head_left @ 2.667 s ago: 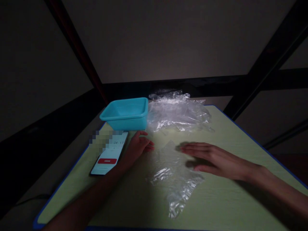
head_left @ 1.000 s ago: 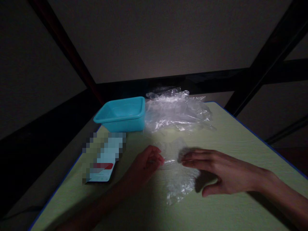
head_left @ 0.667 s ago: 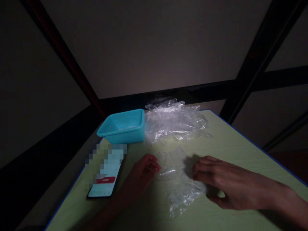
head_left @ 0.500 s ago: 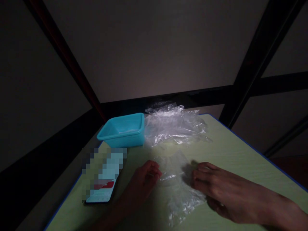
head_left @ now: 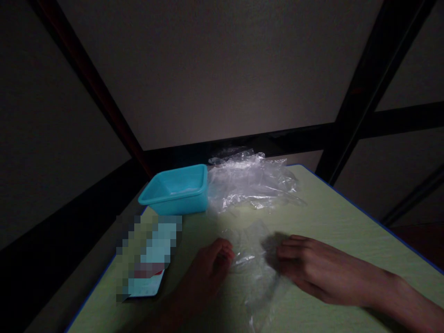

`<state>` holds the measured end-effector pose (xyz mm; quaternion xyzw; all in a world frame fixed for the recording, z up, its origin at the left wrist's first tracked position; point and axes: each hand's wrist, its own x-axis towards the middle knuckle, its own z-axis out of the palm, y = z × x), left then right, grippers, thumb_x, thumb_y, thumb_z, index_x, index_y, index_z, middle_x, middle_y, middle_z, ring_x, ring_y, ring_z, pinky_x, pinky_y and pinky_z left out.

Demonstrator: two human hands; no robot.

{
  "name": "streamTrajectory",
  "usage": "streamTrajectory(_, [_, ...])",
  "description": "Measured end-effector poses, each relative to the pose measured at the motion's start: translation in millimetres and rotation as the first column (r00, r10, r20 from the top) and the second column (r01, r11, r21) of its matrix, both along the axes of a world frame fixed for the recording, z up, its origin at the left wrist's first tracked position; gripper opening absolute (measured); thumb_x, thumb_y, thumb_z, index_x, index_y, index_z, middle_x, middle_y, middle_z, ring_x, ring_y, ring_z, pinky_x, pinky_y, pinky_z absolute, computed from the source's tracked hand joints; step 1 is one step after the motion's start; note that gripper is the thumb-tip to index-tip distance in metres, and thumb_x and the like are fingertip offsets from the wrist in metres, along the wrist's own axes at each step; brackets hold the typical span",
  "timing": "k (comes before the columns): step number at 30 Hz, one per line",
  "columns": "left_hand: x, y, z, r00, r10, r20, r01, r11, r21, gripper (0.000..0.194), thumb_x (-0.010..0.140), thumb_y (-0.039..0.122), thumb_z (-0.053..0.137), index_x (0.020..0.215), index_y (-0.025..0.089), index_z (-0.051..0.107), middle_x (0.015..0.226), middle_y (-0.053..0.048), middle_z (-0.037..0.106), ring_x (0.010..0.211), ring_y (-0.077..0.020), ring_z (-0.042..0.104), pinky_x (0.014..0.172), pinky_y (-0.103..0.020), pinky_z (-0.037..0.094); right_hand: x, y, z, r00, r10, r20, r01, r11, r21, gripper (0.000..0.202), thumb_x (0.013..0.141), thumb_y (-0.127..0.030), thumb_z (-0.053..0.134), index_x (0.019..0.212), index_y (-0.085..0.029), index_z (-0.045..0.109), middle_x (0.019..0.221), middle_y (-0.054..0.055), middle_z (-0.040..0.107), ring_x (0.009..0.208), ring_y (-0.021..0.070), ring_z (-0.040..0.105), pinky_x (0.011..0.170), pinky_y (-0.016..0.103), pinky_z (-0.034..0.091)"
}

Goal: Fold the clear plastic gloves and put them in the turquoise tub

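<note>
A thin clear plastic bag (head_left: 251,259) lies loosely spread on the table in front of me, with creases catching the light. My left hand (head_left: 217,259) is at its left edge, fingers curled together and pinching it, with the contact partly in shadow. On the opposite side, my right hand (head_left: 307,263) has its fingers bent and pressed together at the bag's right edge. Its fingertips are partly hidden behind the knuckles. Further back sits a heap of crumpled clear plastic bags (head_left: 253,182).
A turquoise plastic basket (head_left: 180,203) stands at the back left, against the heap. Nearer on the left lies a phone (head_left: 147,286), its screen lit and partly pixelated. The pale green table (head_left: 326,208) has a blue edge, and a wall (head_left: 222,92) rises behind it.
My right hand has shifted slightly, its thumb now tucked out of sight. The bag's near part looks narrower and flatter. My left hand has come down slightly.
</note>
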<state>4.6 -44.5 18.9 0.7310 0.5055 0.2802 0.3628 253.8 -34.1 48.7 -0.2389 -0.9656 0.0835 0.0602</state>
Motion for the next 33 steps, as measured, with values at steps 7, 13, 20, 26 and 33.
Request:
streamTrajectory(7, [-7.9,4.9,3.9,0.999,-0.034,0.002,0.034,0.999,-0.022,0.017,0.083,0.018,0.04,0.087,0.017,0.056,0.091,-0.006,0.063,0.088,-0.0181,0.059,0.082,-0.03,0.044,1.8,10.2,4.8,0.995,0.028,-0.095,-0.043,0.986,-0.159,0.025,0.091,-0.015,0.038,0.079,-0.017,0.06,0.091,0.005,0.062,0.088,0.0172,0.055,0.081,0.034,0.044])
streamTrajectory(13, [-12.7,5.2,4.7,0.984,-0.156,0.087,0.163,0.983,-0.079,0.02,0.084,0.014,0.035,0.092,0.018,0.053,0.087,-0.004,0.062,0.082,-0.0151,0.059,0.076,-0.028,0.046,1.5,10.0,2.0,0.994,-0.02,-0.106,-0.002,0.979,-0.205,0.029,0.095,-0.022,0.033,0.092,-0.015,0.061,0.091,0.007,0.064,0.088,0.0176,0.058,0.08,0.034,0.046])
streamTrajectory(20, [-11.1,-2.6,12.9,0.979,-0.199,-0.035,0.193,0.973,-0.129,0.023,0.086,0.016,0.036,0.1,0.018,0.053,0.094,-0.006,0.062,0.086,-0.0157,0.057,0.079,-0.029,0.043,3.6,11.4,1.0,0.984,-0.129,-0.124,0.092,0.959,-0.268,0.036,0.096,-0.03,0.03,0.083,-0.016,0.06,0.078,0.006,0.06,0.074,0.0165,0.057,0.068,0.031,0.045])
streamTrajectory(26, [-13.3,3.7,3.1,0.97,-0.224,0.096,0.236,0.963,-0.134,0.037,0.07,-0.001,0.034,0.097,0.018,0.052,0.089,-0.003,0.061,0.081,-0.0133,0.057,0.074,-0.025,0.044,0.7,18.7,-7.7,0.957,-0.219,-0.191,0.156,0.942,-0.298,0.036,0.096,-0.034,0.029,0.072,-0.018,0.05,0.067,0.001,0.054,0.063,0.014,0.053,0.057,0.027,0.04])
streamTrajectory(33, [-12.0,13.8,1.9,0.961,-0.064,0.268,0.16,0.92,-0.357,0.039,0.065,-0.002,0.042,0.099,0.017,0.043,0.079,-0.001,0.062,0.073,-0.0139,0.061,0.067,-0.026,0.045,-10.6,44.1,-16.4,0.898,-0.314,-0.308,0.12,0.848,-0.515,0.034,0.092,-0.041,0.035,0.067,-0.019,0.044,0.058,-0.003,0.043,0.054,0.0108,0.043,0.05,0.024,0.034])
